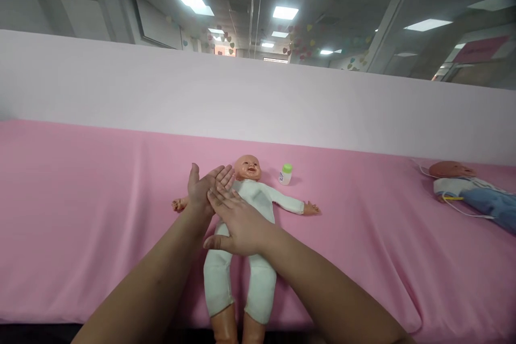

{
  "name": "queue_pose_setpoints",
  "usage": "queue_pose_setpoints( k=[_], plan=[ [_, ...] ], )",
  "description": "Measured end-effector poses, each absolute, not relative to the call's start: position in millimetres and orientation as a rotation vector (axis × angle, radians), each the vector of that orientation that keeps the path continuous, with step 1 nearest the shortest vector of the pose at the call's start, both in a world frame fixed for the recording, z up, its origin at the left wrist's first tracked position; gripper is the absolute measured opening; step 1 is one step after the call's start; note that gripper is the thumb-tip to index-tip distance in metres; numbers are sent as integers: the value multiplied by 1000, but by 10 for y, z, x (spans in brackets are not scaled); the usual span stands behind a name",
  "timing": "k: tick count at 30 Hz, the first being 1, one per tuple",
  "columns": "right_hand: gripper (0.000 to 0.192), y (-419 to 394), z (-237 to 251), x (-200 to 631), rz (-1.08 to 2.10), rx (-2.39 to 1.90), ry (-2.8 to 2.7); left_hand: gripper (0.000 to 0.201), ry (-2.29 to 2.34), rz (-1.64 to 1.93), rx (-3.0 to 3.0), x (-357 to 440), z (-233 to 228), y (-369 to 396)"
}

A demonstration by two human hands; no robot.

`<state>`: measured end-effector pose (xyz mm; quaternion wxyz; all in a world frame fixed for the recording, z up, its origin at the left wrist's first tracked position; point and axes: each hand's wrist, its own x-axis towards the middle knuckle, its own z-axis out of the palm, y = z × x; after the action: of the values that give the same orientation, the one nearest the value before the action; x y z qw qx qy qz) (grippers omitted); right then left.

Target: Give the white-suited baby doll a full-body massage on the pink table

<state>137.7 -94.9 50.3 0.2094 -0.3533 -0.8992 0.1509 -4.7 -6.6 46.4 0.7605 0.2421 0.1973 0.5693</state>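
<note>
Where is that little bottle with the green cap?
In the head view, the bottle stands upright on the pink cloth, right of centre, just right of the doll's head and above its outstretched arm.

Baby doll (255, 193) torso mostly covered by right hand (237, 223) and left hand (205, 188); its near arm partly hidden behind the left hand. Doll feet cut off at bottom edge. Second doll (470, 188) clipped by right edge. Small bottle (286, 174) label too small to read.
</note>
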Motion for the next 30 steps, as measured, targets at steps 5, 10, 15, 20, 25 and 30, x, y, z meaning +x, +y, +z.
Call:
queue_pose_setpoints(
  k=[5, 10, 15, 20, 25, 30],
  plan=[
    [101, -801, 462, 1464, 193, -991, -2483, 100, 362, 1104, 511, 182, 552, -295],
    [93, -645, 562, 1762, 171, -1207, -2450, 93, 426, 1034, 639, 333, 598, -392],
    [74, -762, 474, 2263, 430, -1268, -2365, 72, 768, 1203, 1193, 167, 434, -205],
    [51, -1149, 209, 2546, 744, -960, -2241, 84, 1114, 1082, 1767, -29, 97, 61],
    [52, -1265, 202, 2453, 816, -928, -2352, 72, 1240, 956, 2009, 3, -174, 162],
    [85, -910, 318, 2414, 668, -1083, -2568, 70, 1234, 907, 2101, -9, -187, 133]
  ],
)
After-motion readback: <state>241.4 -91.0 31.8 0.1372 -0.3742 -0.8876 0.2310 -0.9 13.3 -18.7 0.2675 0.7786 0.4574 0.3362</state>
